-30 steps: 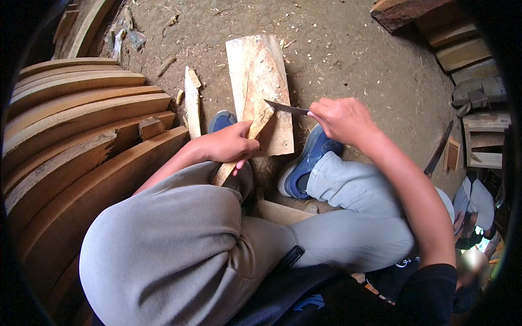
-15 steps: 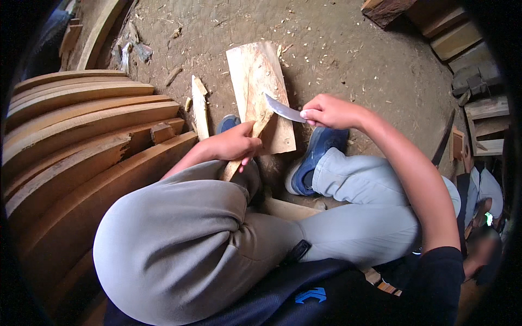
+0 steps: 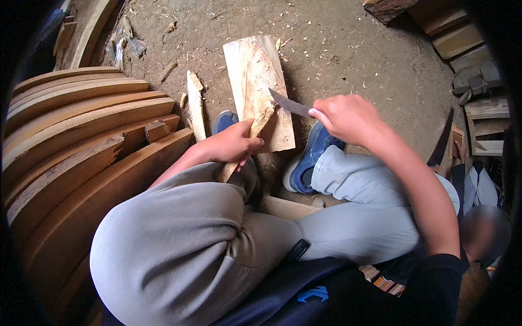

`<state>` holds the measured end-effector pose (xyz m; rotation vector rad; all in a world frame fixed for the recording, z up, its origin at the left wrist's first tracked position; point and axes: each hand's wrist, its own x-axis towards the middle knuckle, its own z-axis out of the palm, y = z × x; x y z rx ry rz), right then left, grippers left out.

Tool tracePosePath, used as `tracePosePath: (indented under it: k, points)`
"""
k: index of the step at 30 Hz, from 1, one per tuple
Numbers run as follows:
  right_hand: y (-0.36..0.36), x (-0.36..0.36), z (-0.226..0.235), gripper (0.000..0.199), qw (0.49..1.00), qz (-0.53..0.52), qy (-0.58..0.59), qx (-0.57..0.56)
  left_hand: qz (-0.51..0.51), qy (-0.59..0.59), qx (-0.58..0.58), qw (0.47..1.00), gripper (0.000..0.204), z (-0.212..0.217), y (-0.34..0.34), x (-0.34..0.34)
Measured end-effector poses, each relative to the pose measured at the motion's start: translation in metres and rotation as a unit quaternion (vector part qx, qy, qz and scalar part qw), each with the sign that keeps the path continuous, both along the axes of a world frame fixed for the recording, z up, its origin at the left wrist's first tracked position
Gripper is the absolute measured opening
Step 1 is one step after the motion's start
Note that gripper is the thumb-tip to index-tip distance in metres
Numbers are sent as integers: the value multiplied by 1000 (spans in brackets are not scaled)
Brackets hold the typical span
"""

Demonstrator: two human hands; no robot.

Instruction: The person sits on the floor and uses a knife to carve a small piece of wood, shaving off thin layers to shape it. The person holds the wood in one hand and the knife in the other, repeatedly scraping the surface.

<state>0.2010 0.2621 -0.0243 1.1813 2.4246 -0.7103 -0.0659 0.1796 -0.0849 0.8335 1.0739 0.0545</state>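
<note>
My left hand [image 3: 235, 142] is closed round a slim strip of wood [image 3: 263, 115], which slants up and right from my knee. Its rough far end lies over a broad pale wooden block [image 3: 255, 65] between my shoes. My right hand [image 3: 348, 117] grips a knife [image 3: 291, 103] with a curved grey blade. The handle is hidden in my fist. The blade tip points left, close to the far end of the strip; whether it touches the wood I cannot tell.
Curved planks [image 3: 81, 130] are stacked on my left. A split piece of wood [image 3: 195, 103] lies beside the block on the dirt floor [image 3: 337, 49], which is strewn with chips. More timber [image 3: 459, 41] stands at the far right. Another person [image 3: 478, 185] sits at the right edge.
My right hand has risen slightly and moved right, turning the knife so its blade looks darker and straighter. My left hand keeps its grip on the wood strip in nearly the same place.
</note>
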Motion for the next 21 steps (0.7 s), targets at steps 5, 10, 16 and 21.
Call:
tracePosePath:
  k: [5,10,16,21]
  points:
    - [-2,-7,-1,31,1000,2,4,-5,5,-4,-2,1000,26,-7,-2,-1]
    - [-1,-8,-3,29,1000,-3,-5,-9,5,-11,-16,1000,33,-11,-2,-2]
    - [3,-14,6,28,999,5,-32,-6,3,-10,-3,1000,31,-10,-1,0]
    - [6,-14,5,28,999,5,-35,-20,-3,-6,-5,1000,31,-14,-1,-2]
